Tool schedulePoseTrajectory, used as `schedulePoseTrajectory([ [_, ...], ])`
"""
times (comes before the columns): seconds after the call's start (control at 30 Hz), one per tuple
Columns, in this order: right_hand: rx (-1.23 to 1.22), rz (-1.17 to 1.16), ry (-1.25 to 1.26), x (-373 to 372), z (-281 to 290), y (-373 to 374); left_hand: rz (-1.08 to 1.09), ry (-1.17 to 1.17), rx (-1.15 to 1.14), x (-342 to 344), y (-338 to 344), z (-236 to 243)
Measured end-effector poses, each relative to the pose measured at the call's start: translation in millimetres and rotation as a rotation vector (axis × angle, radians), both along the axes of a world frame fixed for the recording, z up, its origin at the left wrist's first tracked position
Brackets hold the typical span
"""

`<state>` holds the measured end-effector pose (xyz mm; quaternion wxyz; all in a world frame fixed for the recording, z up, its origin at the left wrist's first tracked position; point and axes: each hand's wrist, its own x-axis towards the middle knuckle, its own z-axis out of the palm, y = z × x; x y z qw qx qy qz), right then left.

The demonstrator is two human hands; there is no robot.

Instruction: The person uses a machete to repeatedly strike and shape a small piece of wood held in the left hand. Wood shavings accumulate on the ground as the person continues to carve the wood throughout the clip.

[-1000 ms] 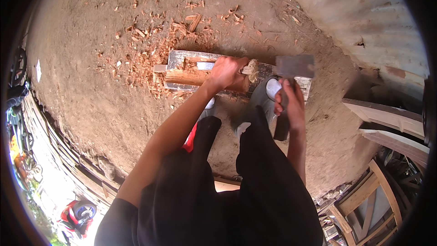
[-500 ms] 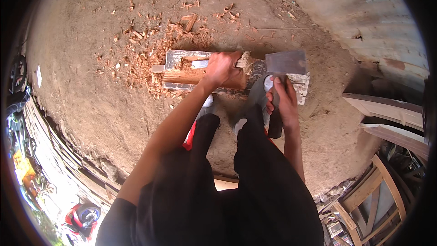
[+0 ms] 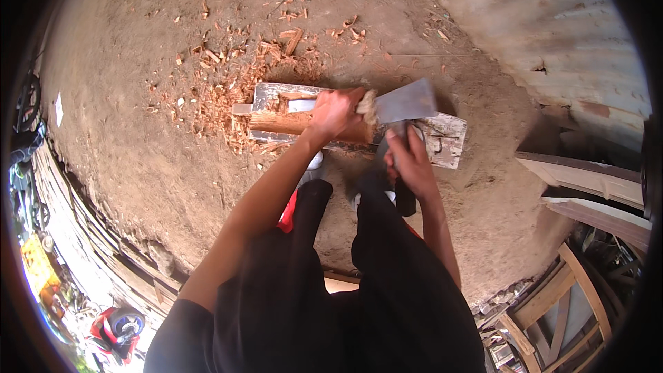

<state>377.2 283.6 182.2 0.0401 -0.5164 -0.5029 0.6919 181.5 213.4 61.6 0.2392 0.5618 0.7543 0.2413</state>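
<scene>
My left hand [image 3: 336, 110] is closed around a chisel whose flat metal blade [image 3: 301, 106] lies along a reddish-brown wood piece [image 3: 280, 122]. The chisel's frayed, mushroomed butt [image 3: 368, 106] sticks out on the right of my fist. In my right hand [image 3: 412, 164] is the dark handle of a mallet with a broad grey head [image 3: 407, 101]. That head is tilted, its left end close to the chisel's butt; I cannot tell whether they touch. Under the wood lies a worn board [image 3: 449, 135] with peeling white paint.
Wood chips [image 3: 228, 90] litter the dirt floor, thickest left of the board. My feet are close to the board's near side. Corrugated metal sheets [image 3: 545, 34] stand at the upper right. Wooden frames [image 3: 566, 297] and planks [image 3: 587, 173] are stacked at right.
The mallet has swung left, from over the board's right part to the chisel's butt, and its head has tilted. My right hand moved left with it; my left hand keeps its grip.
</scene>
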Motion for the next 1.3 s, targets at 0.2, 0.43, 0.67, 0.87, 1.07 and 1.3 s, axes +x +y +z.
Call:
schedulePoseTrajectory([
  [0.2,-0.029,-0.052,-0.035,16.7,11.2,10.2,0.047,-0.02,0.087,4.5,-10.9,3.1],
  [0.43,-0.123,-0.118,0.025,25.1,11.7,-6.0,0.115,-0.079,0.242,2.7,-11.8,15.0],
  [0.67,-0.111,-0.196,-0.031,41.1,23.7,7.5,-0.268,-0.357,0.271,43.1,-1.0,25.4],
  [0.87,-0.092,-0.277,-0.006,83.5,35.5,5.6,-0.336,-0.449,0.408,77.4,12.1,30.9],
  [1.07,-0.17,-0.314,0.007,114.5,29.9,-22.6,-0.326,-0.312,0.296,69.6,8.4,56.6],
  [1.3,-0.183,-0.322,0.076,119.1,27.5,-42.2,-0.054,-0.944,0.198,26.3,19.4,63.7],
])
